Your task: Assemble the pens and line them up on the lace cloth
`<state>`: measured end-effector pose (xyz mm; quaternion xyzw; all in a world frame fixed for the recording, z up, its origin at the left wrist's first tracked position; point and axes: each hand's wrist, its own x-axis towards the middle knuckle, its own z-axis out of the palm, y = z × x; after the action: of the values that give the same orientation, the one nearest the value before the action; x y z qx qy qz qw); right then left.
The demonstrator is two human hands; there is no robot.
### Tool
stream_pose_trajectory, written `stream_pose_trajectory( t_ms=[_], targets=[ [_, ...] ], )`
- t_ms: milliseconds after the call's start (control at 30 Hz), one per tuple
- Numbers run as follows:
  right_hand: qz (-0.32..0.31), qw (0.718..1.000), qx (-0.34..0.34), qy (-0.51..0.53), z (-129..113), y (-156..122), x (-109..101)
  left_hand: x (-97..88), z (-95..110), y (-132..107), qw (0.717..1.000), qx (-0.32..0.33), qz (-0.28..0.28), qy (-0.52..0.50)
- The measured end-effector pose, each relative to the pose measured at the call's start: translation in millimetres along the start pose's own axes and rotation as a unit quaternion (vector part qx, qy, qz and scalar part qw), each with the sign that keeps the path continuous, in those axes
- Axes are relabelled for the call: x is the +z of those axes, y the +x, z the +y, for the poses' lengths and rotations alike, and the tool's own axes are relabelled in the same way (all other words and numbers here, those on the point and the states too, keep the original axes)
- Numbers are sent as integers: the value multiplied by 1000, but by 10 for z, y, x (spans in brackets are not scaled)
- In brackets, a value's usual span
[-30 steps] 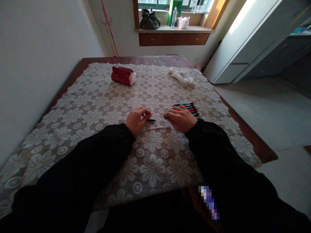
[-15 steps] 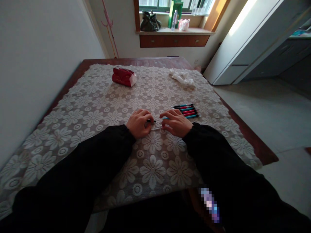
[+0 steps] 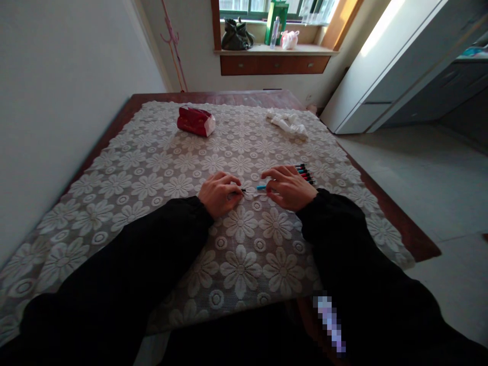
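My left hand (image 3: 218, 195) is closed in a pinch around a small black pen part (image 3: 243, 190), whose end pokes out past the fingertips. Between the two hands runs a thin white rod (image 3: 256, 193), like a pen refill. Its left end is at the black part; whether it sits inside cannot be made out. My right hand (image 3: 290, 189) pinches the rod's other end between thumb and finger. A blue pen (image 3: 261, 187) shows just beyond those fingers, partly covered by the hand. Behind the right hand lie several pens (image 3: 305, 174) in black, red and blue, side by side.
A lace tablecloth (image 3: 239, 269) with a flower pattern covers the wooden table (image 3: 415, 236). Toward the far side are a red tissue pack (image 3: 195, 122) and a crumpled white cloth (image 3: 288, 125). A wall (image 3: 76, 61) borders the left.
My right hand has shifted right and slightly away, now covering more of the pens. The rod's free stretch sits higher and nearly level. My left hand has barely moved.
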<state>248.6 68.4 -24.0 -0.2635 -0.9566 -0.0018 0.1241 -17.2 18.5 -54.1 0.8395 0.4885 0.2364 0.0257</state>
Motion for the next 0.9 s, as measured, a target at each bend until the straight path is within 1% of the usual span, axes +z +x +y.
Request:
stream_pose_trajectory(
  t_ms=[233,533,767,833,900],
  targets=[
    [8,1000,-11,1,-44,27,97,13,-21,13,1000,11,-7,-14],
    [9,1000,-2,17,1,10,85,25,-39,9,1000,9,-6,-25],
    [43,998,3,38,-95,56,239,14,-30,24,998,39,-25,-33],
    [50,998,6,48,-126,71,272,10,-20,31,998,41,-22,-39],
    [57,997,15,55,-137,80,282,9,-14,36,998,31,-5,-56]
  ],
)
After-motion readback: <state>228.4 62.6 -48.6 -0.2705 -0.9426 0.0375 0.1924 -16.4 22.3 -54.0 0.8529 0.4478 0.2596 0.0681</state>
